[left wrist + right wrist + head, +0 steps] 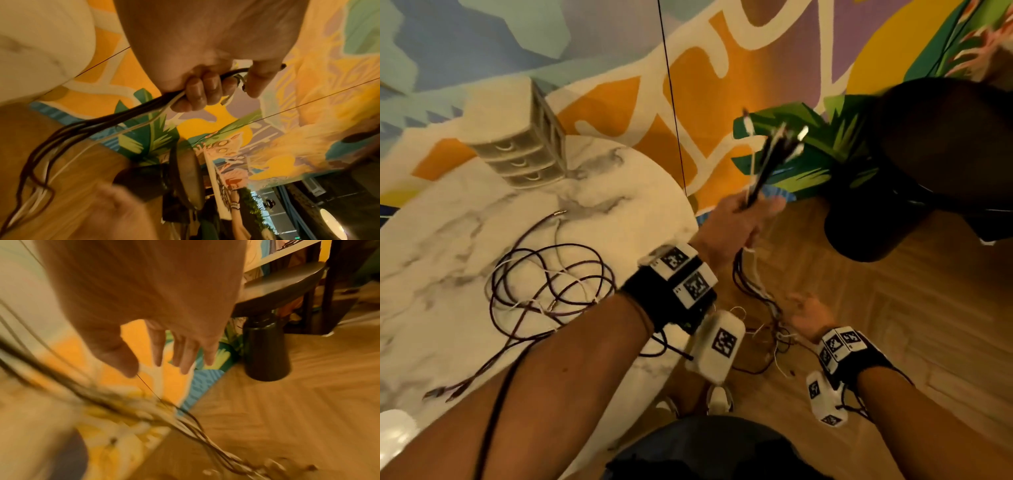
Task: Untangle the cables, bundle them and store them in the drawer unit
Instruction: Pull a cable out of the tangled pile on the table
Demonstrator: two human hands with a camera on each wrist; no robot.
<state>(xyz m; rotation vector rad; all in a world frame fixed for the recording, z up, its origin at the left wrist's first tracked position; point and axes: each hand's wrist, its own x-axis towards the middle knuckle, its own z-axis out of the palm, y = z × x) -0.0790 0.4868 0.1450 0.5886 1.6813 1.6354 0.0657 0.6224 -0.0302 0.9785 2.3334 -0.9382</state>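
Here left hand point(736, 222) grips cable bundle point(770, 164); right hand point(810, 313) spread.

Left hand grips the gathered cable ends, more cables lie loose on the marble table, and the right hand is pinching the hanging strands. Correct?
Not quite: the right hand is open, fingers spread, pinching nothing, as the right wrist view shows. The rest is right.

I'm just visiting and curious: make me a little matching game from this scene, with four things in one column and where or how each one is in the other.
Things:
1. left hand
2. right hand
3. drawer unit
4. loose cables

States:
A. lying in loops on the marble table
B. fingers spread, holding nothing
C. standing at the table's far edge
D. gripping a bunch of cables, ends pointing up

Pairs: 1-D, 2-B, 3-C, 4-A
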